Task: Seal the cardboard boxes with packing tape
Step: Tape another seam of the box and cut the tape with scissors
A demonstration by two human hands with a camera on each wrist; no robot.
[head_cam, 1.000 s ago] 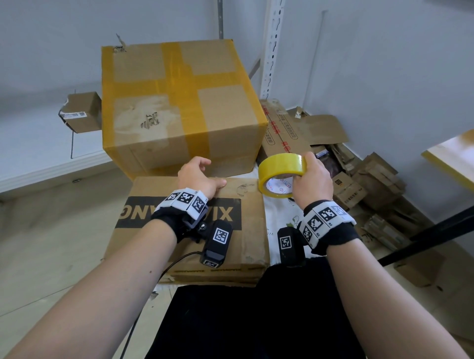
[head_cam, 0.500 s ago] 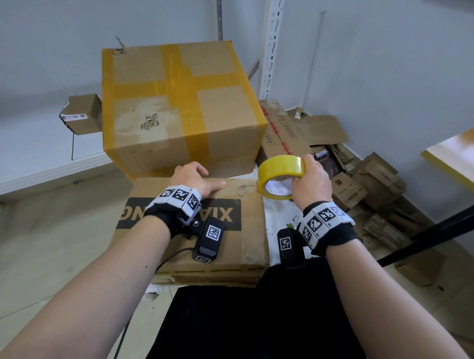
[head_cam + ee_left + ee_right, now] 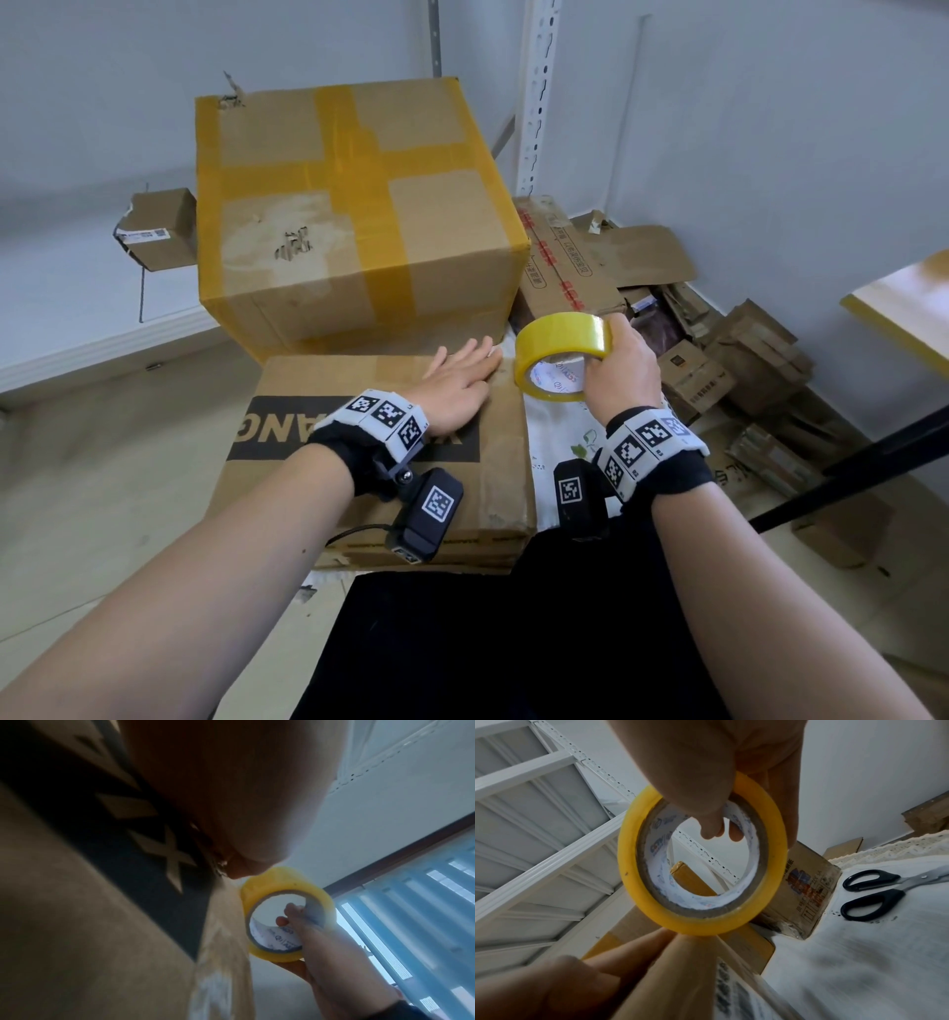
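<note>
My left hand [image 3: 458, 386] lies flat, fingers straight, on the box [image 3: 328, 380] with a black printed band; only "ANG" reads. My right hand [image 3: 624, 369] fingers clamp the yellow tape roll [image 3: 560, 343] just beside it.

Counted here are one roll of yellow tape [image 3: 562, 354], one pair of black-handled scissors [image 3: 875, 894], two hands, one large taped box [image 3: 354, 216], one flat printed box [image 3: 369, 452], and one small box [image 3: 159, 228] on the shelf.
</note>
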